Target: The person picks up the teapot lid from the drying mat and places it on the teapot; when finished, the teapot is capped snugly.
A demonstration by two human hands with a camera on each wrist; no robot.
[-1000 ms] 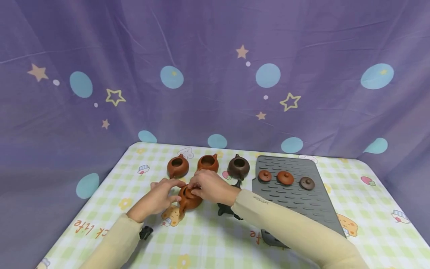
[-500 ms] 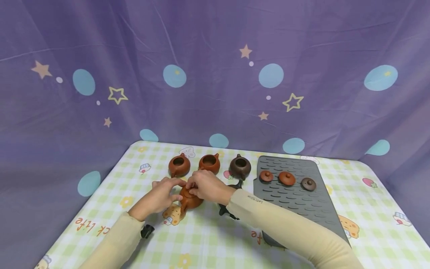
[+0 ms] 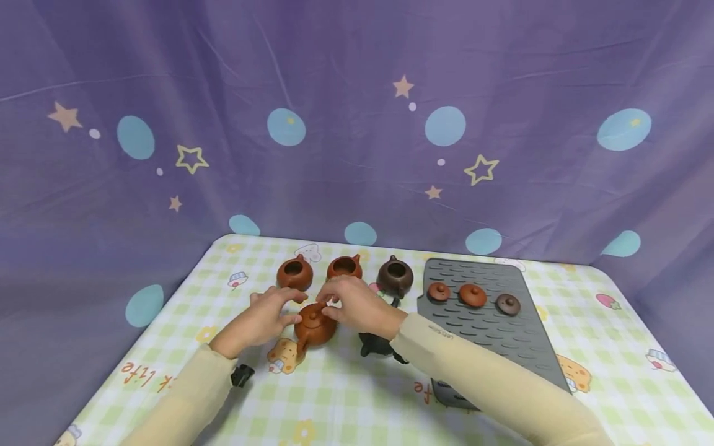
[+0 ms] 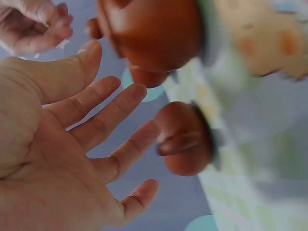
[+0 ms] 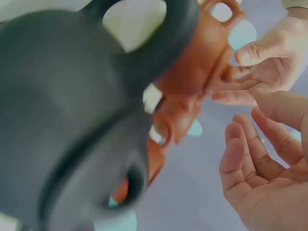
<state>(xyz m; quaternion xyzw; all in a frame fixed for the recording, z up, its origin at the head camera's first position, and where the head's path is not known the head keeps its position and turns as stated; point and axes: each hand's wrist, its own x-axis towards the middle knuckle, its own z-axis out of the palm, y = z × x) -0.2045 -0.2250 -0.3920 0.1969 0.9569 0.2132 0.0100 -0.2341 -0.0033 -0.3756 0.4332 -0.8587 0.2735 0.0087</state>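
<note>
Head view: a round orange-brown clay teapot (image 3: 319,336) stands upright on the cloth-covered counter (image 3: 340,409), at the near side of the pots, w/ its matching knobbed lid (image 3: 313,316) on top, seated as far as I can judge. It lies btwn the hands: left hand (image 3: 262,319) just beside its left side, thumb & fingers spread; right hand (image 3: 357,306) just beside its right, fingers bent. Progress, my read: this pot's prob. done. Left to do, prob.: the far row, all lidless, i.e. round reddish-brown clay teapot (image 3: 298,283) at left, second orange-brown clay teapot (image 3: 334,271) mid, round dark brown clay teapot (image 3: 396,285) at right. Three lids lie right of them on the ridged grey mat (image 3: 491,328): reddish-brown clay lid (image 3: 439,292), orange-brown clay lid (image 3: 472,295), dark brown clay lid (image 3: 508,304). Black teapot (image 3: 376,345) is partly hidden by the right arm; can't tell if it's lidded. L wrist view: left hand wide open, palm bare, thumb tip near the lidded pot w/ a small gap; right hand beyond, clear of the knobbed lid. R wrist view: black teapot big & blurred at left; right hand's fingers loosely curved, pinching nothing; left hand next to the knobbed lid, contact unclear.
</note>
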